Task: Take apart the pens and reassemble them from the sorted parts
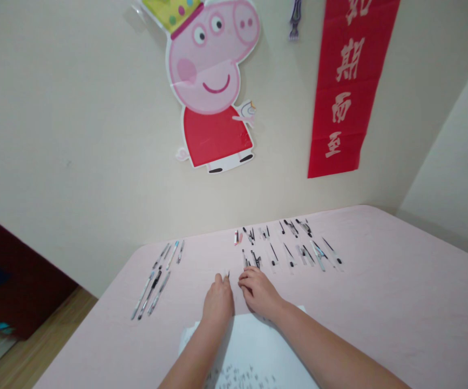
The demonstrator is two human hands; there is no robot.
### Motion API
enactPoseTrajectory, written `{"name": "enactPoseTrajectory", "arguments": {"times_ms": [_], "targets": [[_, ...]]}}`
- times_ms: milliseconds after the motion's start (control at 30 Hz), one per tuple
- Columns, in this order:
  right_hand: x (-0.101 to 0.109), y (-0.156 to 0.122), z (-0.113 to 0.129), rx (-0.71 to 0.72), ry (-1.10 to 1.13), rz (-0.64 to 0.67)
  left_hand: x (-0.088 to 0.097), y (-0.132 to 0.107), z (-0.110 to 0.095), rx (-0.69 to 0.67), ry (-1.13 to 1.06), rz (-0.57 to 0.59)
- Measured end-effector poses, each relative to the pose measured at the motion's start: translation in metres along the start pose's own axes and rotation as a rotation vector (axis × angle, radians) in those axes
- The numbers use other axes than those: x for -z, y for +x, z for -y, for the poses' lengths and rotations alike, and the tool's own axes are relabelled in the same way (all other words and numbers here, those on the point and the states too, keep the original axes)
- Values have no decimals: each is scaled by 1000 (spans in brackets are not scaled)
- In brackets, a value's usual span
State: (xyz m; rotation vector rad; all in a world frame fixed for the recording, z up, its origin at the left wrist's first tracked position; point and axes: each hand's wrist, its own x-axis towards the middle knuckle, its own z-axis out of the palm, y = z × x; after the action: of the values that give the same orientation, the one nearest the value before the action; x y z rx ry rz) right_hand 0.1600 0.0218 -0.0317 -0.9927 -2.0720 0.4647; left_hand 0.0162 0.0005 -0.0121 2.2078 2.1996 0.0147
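Note:
My left hand (218, 300) is closed low over the pink tabletop, fingertips pinched. A small clear pen part with a dark tip (228, 274) sticks out beyond them; the rest is hidden. Just to the right, my right hand (261, 292) has its fingers curled down near the table, and whatever they hold cannot be made out. Black and clear pen parts (255, 259) lie right beyond its knuckles. Further right, more pen parts (288, 254) are laid out in two rows. Whole pens (150, 294) lie in two groups to the left.
Sheets of paper with handwriting (253, 351) lie under my forearms. The pink-covered table (399, 302) meets the wall at its far edge. On the wall hang a cartoon pig cutout (217, 129) and a red banner (339, 124). Wooden floor (51, 329) shows at the lower left.

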Motion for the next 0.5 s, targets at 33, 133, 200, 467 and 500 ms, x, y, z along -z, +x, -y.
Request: {"name": "enactPoseTrajectory", "arguments": {"times_ms": [33, 133, 200, 467, 500], "targets": [[0, 0, 0, -3, 0, -1, 0, 2, 0, 2, -5, 0], [1, 1, 1, -4, -3, -2, 1, 8, 2, 7, -16, -2], [1, 1, 1, -4, -6, 0, 2, 14, 3, 10, -23, -5], [-2, 1, -3, -11, 1, -9, 4, 31, 5, 2, -35, -18], [-2, 1, -4, -14, 2, -10, 4, 32, 6, -1, -36, -19]]}}
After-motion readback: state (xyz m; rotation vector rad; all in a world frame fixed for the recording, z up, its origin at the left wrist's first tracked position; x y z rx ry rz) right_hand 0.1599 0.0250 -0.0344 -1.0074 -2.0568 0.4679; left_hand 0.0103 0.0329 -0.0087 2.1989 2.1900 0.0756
